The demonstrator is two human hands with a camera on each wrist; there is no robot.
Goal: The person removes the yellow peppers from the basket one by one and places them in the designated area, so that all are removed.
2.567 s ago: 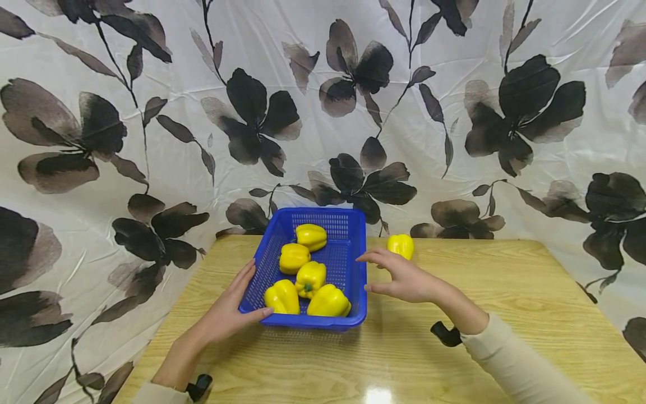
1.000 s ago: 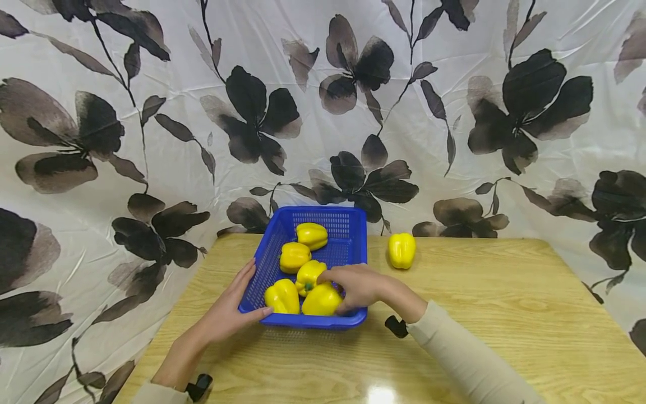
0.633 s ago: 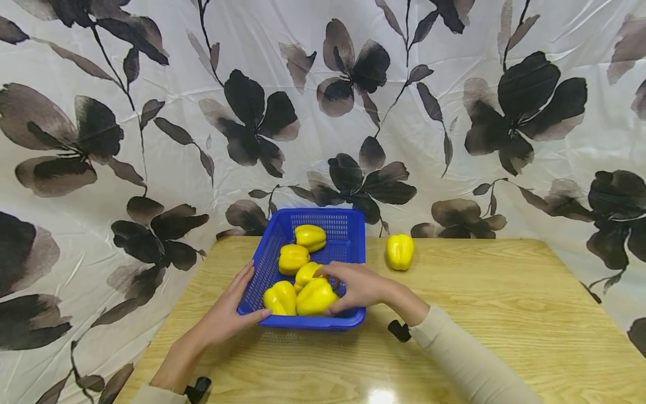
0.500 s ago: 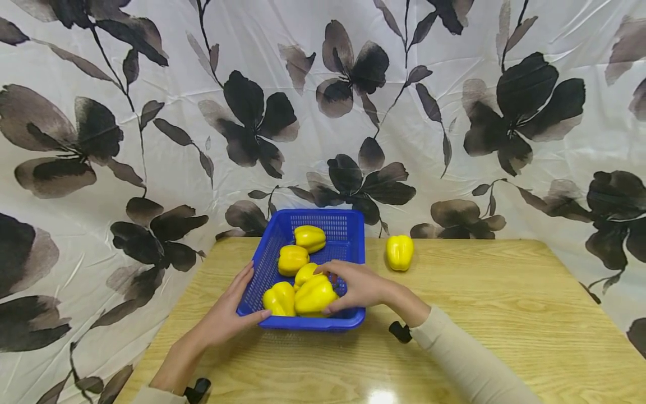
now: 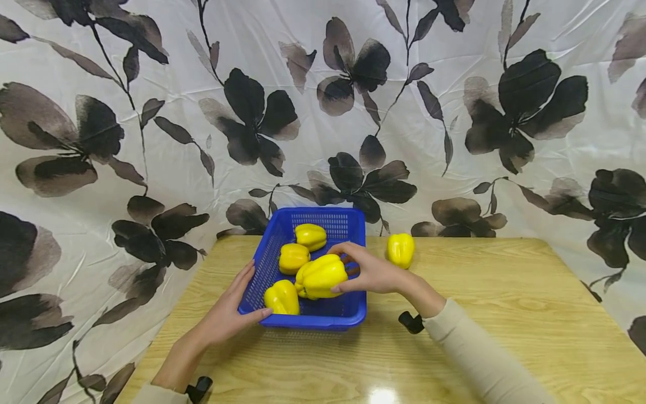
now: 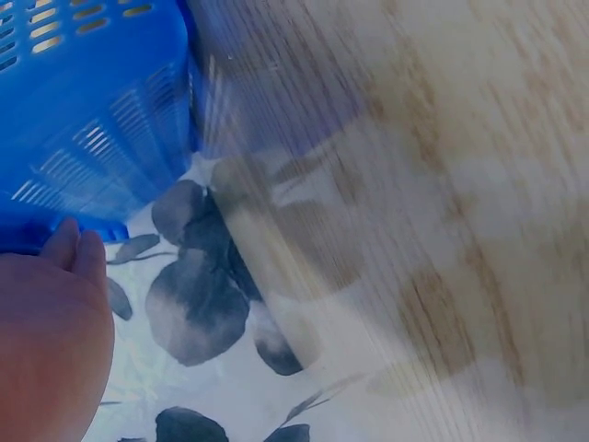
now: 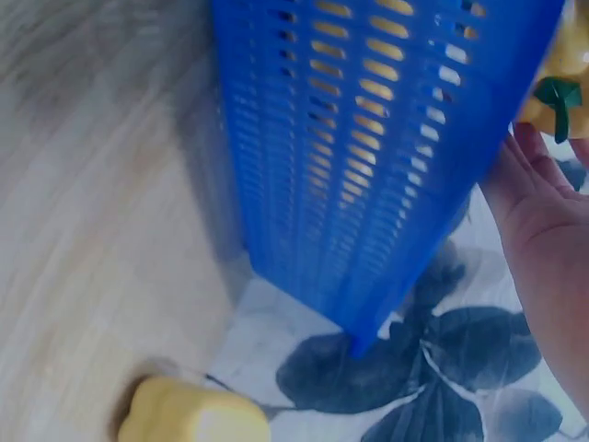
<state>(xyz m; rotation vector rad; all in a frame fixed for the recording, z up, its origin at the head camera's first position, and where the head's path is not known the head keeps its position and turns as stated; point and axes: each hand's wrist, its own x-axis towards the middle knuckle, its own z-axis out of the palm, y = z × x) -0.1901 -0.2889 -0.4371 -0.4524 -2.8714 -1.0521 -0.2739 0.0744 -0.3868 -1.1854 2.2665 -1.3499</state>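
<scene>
My right hand [image 5: 370, 270] holds a yellow bell pepper [image 5: 325, 276] over the front half of a blue perforated plastic basket [image 5: 313, 321], thumb on its near side and fingers behind. The right wrist view shows its green stem [image 7: 559, 97] above the fingers. That pepper largely covers another pepper in the basket. More yellow peppers lie there: a front-left pepper [image 5: 281, 298], a middle pepper [image 5: 294, 258] and a back pepper [image 5: 310, 237]. My left hand [image 5: 227, 314] rests at the basket's front-left corner, fingers extended along the side and thumb on the front rim.
One yellow pepper [image 5: 401, 251] stands on the wooden table [image 5: 479, 314], right of the basket near the back edge. A white cloth with dark flowers [image 5: 434, 185] hangs directly behind the table.
My right hand has come from outside the basket's right side, taken hold of the front-right pepper, and raised it back over its neighbour. The left hand and basket have stayed put.
</scene>
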